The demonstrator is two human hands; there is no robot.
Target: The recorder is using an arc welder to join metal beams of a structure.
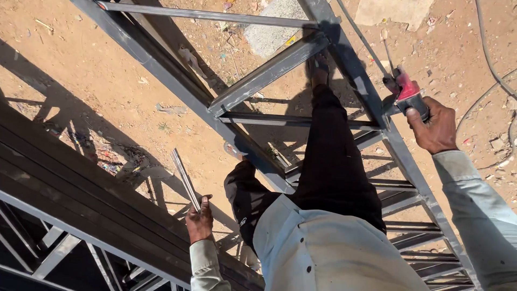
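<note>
My left hand (199, 222) grips a small bundle of thin grey welding rods (184, 178) that point up and to the left. My right hand (434, 127) holds a red-handled electrode holder (407, 91), with a thin rod (389, 54) in its jaws, against the right rail of a grey steel ladder-like frame (269, 73). I stand on this frame, one leg in black trousers (331, 156) stretched down to a rung, the foot (319, 67) resting near a diagonal brace.
Sandy ground with scattered litter lies far below. A grey stone slab (272, 21) and a pale slab (396, 9) lie at the top. A cable (487, 54) trails across the dirt at right. A dark steel beam and truss (81, 210) run along the lower left.
</note>
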